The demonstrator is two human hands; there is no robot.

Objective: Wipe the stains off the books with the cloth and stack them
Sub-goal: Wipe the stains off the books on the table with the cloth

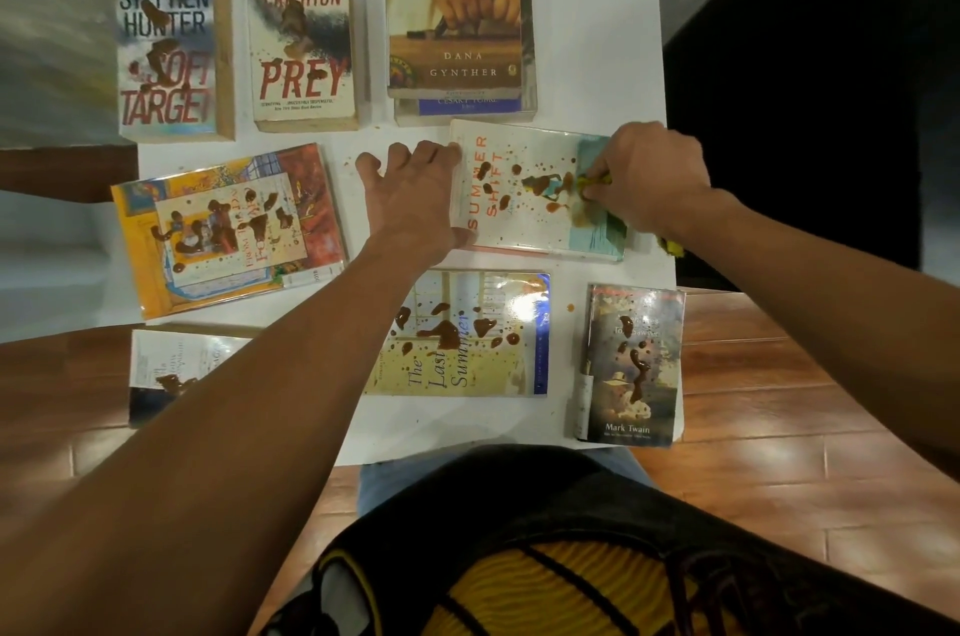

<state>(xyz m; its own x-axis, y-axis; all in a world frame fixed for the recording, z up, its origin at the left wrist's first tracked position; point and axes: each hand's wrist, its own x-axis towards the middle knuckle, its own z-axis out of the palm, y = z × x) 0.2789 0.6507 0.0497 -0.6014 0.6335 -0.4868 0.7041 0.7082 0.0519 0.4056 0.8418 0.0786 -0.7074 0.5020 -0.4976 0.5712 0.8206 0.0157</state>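
Nearest the white table's (597,11) front edge lie other spattered paperbacks. Beyond them, towards the right edge, sits the white "Summer Shift" paperback (519,219), long axis running left to right. Right hand (649,178) pinches a yellow-green cloth (592,185) at its right end, brown stains (540,185) just leftward; left hand (415,188), fingers spread, braces its left edge.

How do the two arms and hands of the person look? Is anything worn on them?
Both forearms are bare up to the frame edge: no sleeves show. The left hand and the right hand wear no gloves, and no rings, watch or bracelet can be seen on either wrist. No markings are visible.
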